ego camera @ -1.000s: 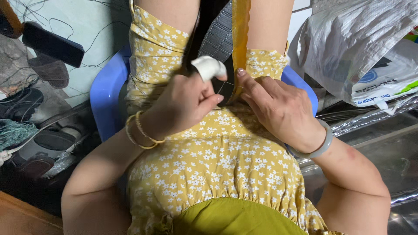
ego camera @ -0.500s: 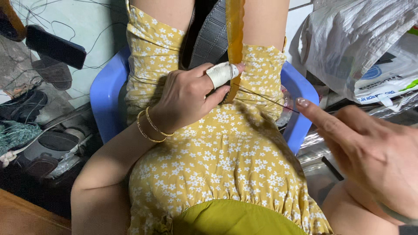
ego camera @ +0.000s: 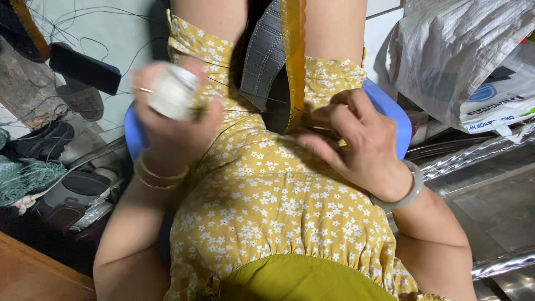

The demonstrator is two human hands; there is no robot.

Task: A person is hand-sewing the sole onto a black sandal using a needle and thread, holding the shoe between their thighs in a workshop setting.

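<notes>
I look down at my lap in a yellow flowered dress (ego camera: 278,212), seated on a blue plastic chair (ego camera: 390,106). My left hand (ego camera: 175,120) is raised to the left, blurred, with a white-wrapped finger (ego camera: 173,92), and it pulls a thin thread (ego camera: 239,89) taut. My right hand (ego camera: 356,142) rests on my lap with its fingers pinching at the base of a yellow strap (ego camera: 293,61). A grey webbing strap (ego camera: 264,56) and a dark piece lie between my knees beside the yellow one.
White woven plastic sacks (ego camera: 468,56) are piled at the right above shiny metal sheets (ego camera: 490,184). Dark shoes and a green net (ego camera: 25,178) lie at the left floor. A black block (ego camera: 83,67) and loose wires hang on the left wall.
My left hand has swung from the strap out to the left, drawing the thread. My right hand has come back from the right onto my lap at the yellow strap.
</notes>
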